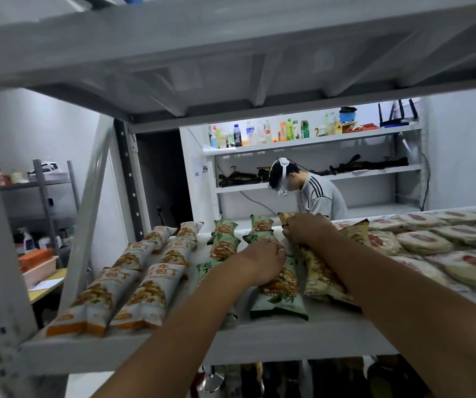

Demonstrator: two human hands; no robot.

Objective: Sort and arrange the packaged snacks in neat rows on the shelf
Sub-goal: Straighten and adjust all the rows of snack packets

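Shelf (pixel 274 331): left hand (pixel 261 264) grips green packet (pixel 284 294), right hand (pixel 307 229) yellow packet (pixel 321 271).

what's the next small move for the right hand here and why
Probably the right hand should pull the far yellow packet it pinches into line behind the near yellow packet. The yellow row looks crooked beside the green packets, where the left hand rests.

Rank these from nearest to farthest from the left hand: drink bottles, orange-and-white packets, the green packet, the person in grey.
1. Green packet, directly under the left hand.
2. Orange-and-white packets, to its left on the same shelf.
3. Person in grey, beyond the shelf.
4. Drink bottles, farthest back, high up.
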